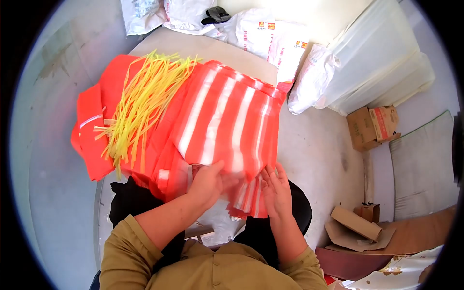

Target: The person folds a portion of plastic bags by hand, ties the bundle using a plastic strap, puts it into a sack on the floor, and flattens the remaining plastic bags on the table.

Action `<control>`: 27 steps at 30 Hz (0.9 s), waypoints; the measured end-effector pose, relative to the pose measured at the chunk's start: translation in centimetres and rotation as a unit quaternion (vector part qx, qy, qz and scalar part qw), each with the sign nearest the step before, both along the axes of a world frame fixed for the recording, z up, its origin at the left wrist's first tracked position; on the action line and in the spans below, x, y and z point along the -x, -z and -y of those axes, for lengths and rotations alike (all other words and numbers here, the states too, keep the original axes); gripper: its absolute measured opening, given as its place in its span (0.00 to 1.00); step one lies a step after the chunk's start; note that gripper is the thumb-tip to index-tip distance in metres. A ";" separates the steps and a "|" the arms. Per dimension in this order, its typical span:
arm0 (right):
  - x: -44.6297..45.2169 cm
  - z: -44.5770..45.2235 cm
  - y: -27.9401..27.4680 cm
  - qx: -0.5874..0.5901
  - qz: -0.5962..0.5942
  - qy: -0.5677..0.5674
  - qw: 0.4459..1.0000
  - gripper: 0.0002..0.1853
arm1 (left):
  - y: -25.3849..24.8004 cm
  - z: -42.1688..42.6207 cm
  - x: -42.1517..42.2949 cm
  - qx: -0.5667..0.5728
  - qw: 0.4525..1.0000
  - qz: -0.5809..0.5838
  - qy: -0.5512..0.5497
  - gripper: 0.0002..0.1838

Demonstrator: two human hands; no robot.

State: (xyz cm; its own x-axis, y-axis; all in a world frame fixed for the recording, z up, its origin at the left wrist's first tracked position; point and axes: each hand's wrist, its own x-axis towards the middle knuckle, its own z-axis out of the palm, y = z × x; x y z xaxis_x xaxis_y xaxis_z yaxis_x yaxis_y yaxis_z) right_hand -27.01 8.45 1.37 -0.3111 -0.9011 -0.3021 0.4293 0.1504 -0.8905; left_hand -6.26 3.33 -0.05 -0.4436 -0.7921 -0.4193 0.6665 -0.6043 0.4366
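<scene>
A stack of red-and-white striped plastic sheets or bags (224, 121) lies in front of me, its near edge hanging down over my lap. My left hand (210, 183) is at the near edge of the stack, its fingers partly blurred against the plastic. Beside the lower right part of the stripes, my right hand (276, 191) has its fingers stretched out, touching the plastic's edge. A bundle of yellow strips (145, 99) rests on red material (108, 79) to the left of the stack.
White printed sacks (256, 36) line the far side, with a dark item (216, 15) on them. A cardboard box (372, 126) stands at the right. Flattened cardboard (355, 229) lies at the lower right. Translucent sheeting (382, 58) covers something at the upper right.
</scene>
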 end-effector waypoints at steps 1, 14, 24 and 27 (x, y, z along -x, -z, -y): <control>0.1 0.1 0.4 0.014 0.017 0.004 1.000 0.26 | -0.2 0.1 0.0 -0.001 1.000 -0.002 0.000 0.21; -4.8 1.5 -1.9 0.113 0.097 0.073 0.986 0.30 | -0.8 0.8 0.4 0.013 1.000 0.019 0.021 0.23; -4.0 2.2 -2.8 0.096 0.088 0.076 0.989 0.24 | 0.7 1.0 -0.8 0.104 0.986 0.107 0.069 0.28; -3.5 2.3 -2.8 0.073 0.099 0.076 0.990 0.25 | 2.1 1.7 -1.4 0.086 0.987 0.129 0.053 0.28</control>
